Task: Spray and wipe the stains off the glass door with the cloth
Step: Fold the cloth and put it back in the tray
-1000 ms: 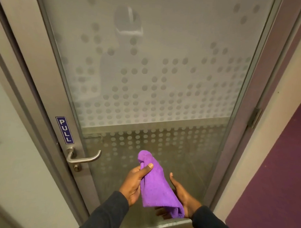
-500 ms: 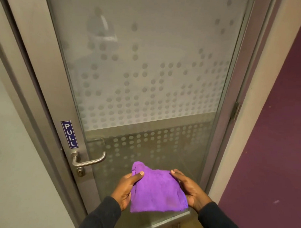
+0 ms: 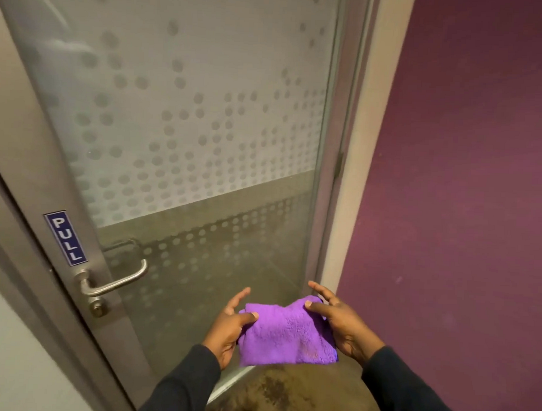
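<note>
Low before the glass door (image 3: 186, 141), both hands pinch the purple cloth (image 3: 285, 336) by its top corners, the left hand (image 3: 228, 327) and right hand (image 3: 342, 326) holding it spread between thumb and fingers, probably to fold a flat wiping pad (no spray bottle shows).

Purple wall (image 3: 467, 169) right; pale wall (image 3: 9, 359) left; mottled brown floor (image 3: 291, 393).

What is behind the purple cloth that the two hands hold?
Behind the purple cloth, held by the left hand and right hand, are the glass door's lower pane and some floor. Both palms and that glass patch are covered.
</note>
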Tool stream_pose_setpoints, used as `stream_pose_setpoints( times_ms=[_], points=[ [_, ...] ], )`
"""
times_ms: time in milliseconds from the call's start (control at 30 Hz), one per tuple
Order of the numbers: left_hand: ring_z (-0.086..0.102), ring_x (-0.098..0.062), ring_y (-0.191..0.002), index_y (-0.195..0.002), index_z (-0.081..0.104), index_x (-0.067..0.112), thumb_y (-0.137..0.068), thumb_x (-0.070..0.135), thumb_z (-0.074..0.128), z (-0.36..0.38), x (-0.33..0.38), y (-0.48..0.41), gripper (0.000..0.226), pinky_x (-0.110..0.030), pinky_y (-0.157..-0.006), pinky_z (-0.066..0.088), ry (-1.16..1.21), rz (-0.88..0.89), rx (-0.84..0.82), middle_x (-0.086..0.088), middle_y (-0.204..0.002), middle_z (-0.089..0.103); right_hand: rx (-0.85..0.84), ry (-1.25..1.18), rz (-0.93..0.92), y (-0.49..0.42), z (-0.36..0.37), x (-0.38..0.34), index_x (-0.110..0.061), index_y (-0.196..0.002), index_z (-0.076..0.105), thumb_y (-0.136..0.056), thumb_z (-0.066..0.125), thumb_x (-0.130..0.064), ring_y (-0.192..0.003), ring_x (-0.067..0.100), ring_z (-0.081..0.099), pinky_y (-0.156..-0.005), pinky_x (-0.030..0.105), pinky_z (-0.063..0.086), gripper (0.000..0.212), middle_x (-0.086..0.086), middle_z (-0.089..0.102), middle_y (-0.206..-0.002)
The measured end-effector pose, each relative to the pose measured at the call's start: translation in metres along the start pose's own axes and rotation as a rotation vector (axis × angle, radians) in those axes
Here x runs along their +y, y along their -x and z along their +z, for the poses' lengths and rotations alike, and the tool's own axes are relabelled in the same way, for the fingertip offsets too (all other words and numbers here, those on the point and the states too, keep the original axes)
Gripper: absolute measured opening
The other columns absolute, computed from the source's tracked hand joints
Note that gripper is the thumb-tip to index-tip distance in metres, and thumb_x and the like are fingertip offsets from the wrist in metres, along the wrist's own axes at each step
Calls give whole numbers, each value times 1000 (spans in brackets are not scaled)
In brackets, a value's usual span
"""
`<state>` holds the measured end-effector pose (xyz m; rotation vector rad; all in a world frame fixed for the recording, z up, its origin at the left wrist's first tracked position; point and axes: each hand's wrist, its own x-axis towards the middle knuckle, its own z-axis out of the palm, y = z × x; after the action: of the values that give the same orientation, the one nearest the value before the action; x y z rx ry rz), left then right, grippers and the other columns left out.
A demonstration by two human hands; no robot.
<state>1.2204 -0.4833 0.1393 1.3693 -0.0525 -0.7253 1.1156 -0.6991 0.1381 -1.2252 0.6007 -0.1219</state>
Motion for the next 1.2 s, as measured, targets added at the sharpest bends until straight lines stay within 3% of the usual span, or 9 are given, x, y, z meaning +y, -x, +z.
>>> stream_pose_setpoints(
  times_ms=[133, 233, 333, 433, 567, 767, 900, 1033, 1200],
  points=[
    [61, -19, -94, -126, 66, 13, -82, -19, 48, 34, -14, 21, 57, -21, -69, 50, -183, 16, -129, -10, -129, 65, 16, 217, -83, 44, -38, 7, -20, -139, 58, -93, 64, 3, -118, 22, 59, -100, 35, 52, 52, 7, 55, -145],
    [60, -15, -90, -126, 64, 17, -81, -20, 46, 64, -28, 40, 61, -17, -67, 49, -290, 67, -139, -5, -130, 63, 48, 607, -132, 89, -64, 11, -20, -155, 39, -93, 66, -5, -132, 17, 50, -105, 23, 45, 69, -3, 45, -153],
    [61, -9, -95, -134, 59, 17, -84, -19, 48, 99, -46, 67, 62, -14, -78, 49, -407, 150, -172, 3, -128, 62, 192, 1084, -187, 135, -96, 24, -25, -157, 34, -90, 68, -24, -141, 25, 42, -115, 34, 36, 75, 4, 43, -155],
    [59, -16, -110, -130, 61, 12, -85, -17, 55, 135, -71, 104, 54, -24, -98, 45, -519, 246, -181, -2, -126, 63, 337, 1282, -177, 189, -138, 44, -36, -142, 51, -89, 63, -39, -128, 29, 50, -103, 39, 39, 55, 0, 55, -130],
    [62, -21, -106, -121, 65, 12, -86, -10, 62, 180, -115, 157, 41, -35, -100, 51, -622, 306, -204, -1, -115, 67, 441, 1120, -237, 268, -200, 79, -29, -105, 70, -88, 67, -29, -99, 23, 53, -85, 33, 44, 18, -7, 48, -94],
    [67, -25, -95, -97, 71, 12, -86, -1, 69, 234, -178, 235, 17, -41, -89, 55, -679, 309, -305, -3, -98, 73, 533, 723, -239, 381, -257, 125, -11, -99, 72, -89, 72, -9, -118, 14, 53, -100, 30, 46, 11, 4, 60, -120],
    [64, -26, -88, -88, 70, 12, -88, 12, 70, 253, -203, 267, 1, -37, -77, 53, -728, 322, -390, -9, -97, 67, 583, 330, -194, 447, -269, 141, -19, -86, 68, -93, 68, -11, -77, 13, 59, -67, 28, 46, 11, -4, 67, -80],
    [54, -18, -77, -82, 62, 6, -92, 17, 67, 265, -221, 297, 16, -30, -65, 40, -628, 200, -544, -2, -76, 63, 641, 58, -215, 494, -270, 160, -12, -103, 72, -96, 67, -13, -86, 16, 70, -81, 34, 56, 9, 3, 78, -94],
    [63, -20, -76, -94, 63, 3, -92, 24, 69, 266, -240, 337, 22, -30, -64, 50, -437, 27, -644, -5, -83, 71, 736, -224, -192, 546, -258, 188, -8, -113, 69, -97, 66, -17, -83, 24, 73, -75, 36, 58, 19, 12, 77, -97]
  ],
)
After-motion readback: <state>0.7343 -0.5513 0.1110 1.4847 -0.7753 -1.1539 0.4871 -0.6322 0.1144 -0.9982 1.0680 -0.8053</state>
